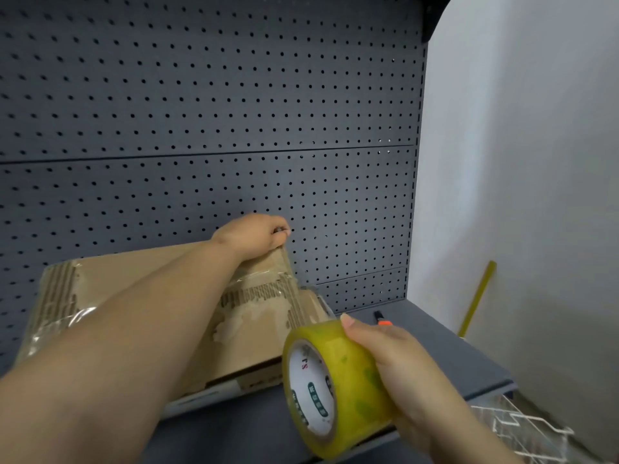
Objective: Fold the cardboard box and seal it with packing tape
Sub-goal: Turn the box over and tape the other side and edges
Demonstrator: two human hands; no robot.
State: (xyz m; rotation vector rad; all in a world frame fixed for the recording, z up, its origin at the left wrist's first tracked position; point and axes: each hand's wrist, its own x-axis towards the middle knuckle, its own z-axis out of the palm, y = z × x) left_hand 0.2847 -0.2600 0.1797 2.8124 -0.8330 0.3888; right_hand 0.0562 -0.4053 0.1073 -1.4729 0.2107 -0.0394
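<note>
A worn brown cardboard box [254,333] with torn patches and old clear tape lies on a dark grey shelf [445,349]. My left hand [254,236] reaches across it and grips the box's far right top corner, fingers closed on the edge. My right hand [385,356] holds a thick roll of yellowish clear packing tape [335,386] in front of the box's near right corner, thumb on top of the roll. A strip of tape seems to run from the roll up over the box toward my left hand, though it is hard to make out.
A dark pegboard wall [207,112] stands right behind the box. A small black and orange tool [382,319] lies on the shelf to the right. A yellow stick [477,296] leans on the white wall. A white wire rack [522,430] sits at the lower right.
</note>
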